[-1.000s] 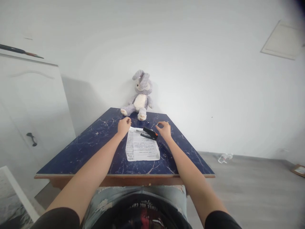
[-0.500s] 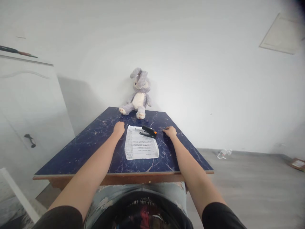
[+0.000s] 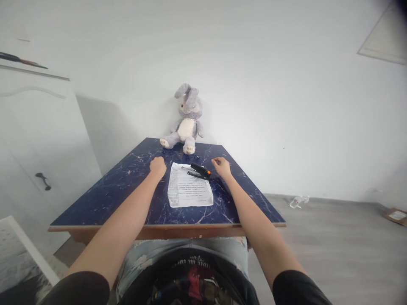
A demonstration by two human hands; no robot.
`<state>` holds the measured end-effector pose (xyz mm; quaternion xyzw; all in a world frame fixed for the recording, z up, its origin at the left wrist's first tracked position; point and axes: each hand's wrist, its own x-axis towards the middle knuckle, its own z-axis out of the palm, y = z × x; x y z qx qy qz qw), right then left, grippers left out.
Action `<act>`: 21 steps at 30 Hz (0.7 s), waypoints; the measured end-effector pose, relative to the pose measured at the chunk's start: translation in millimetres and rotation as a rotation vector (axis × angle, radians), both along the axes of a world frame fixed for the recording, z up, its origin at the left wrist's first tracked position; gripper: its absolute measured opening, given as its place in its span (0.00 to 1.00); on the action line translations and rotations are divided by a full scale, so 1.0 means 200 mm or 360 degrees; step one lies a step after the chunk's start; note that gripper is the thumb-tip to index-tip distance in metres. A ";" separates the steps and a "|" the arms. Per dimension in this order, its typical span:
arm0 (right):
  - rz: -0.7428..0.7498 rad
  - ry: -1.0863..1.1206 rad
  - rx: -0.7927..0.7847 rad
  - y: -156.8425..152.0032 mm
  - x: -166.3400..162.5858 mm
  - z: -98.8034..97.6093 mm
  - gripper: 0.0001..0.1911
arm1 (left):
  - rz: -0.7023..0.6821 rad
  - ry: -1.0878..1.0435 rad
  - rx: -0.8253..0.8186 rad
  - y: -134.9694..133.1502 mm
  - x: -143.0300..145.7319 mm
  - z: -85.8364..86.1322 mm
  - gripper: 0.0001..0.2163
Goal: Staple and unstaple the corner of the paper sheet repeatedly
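Observation:
A printed sheet of paper [image 3: 190, 195] lies on the dark blue, marble-patterned table [image 3: 114, 186]. On its upper right part rests a black stapler [image 3: 199, 170] with an orange tip, its jaws apart. My left hand [image 3: 157, 166] is closed in a fist on the tabletop, left of the paper and touching neither object; nothing shows in it. Just right of the stapler is my right hand [image 3: 221, 166], fingers loosely bent and thumb a little apart, with nothing held.
A grey plush rabbit [image 3: 189, 116] sits at the table's back edge against the wall. To the left stands a white cabinet [image 3: 34, 140] with a dark handle. A clear plastic item [image 3: 299, 201] and a cardboard box [image 3: 396, 215] lie on the floor at right.
My right hand has moved slightly up and left, closer to the stapler. My left hand stays in a fist beside the paper. The camera view has shifted slightly.

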<state>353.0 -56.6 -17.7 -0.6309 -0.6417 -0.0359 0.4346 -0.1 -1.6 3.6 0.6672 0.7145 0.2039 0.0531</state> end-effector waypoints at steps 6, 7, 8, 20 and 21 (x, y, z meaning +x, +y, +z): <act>0.0513 -0.0116 0.0098 -0.01 -0.15 0.00 0.13 | -0.0271 0.0002 0.0132 0.01 0.06 0.00 0.12; 0.0556 -0.0135 0.0097 -0.02 -0.17 0.00 0.13 | -0.0344 -0.0025 0.0177 0.01 0.08 -0.01 0.12; 0.0594 -0.0145 0.0098 -0.02 -0.17 0.00 0.13 | -0.0434 -0.0076 0.0230 0.01 0.10 -0.01 0.13; 0.0975 -0.0384 -0.0101 -0.09 -0.27 0.00 0.29 | -0.1215 -0.0656 0.0473 -0.07 0.25 -0.06 0.14; 0.0980 -0.0367 -0.0135 -0.09 -0.27 -0.01 0.30 | -0.1212 -0.0674 0.0464 -0.07 0.25 -0.06 0.15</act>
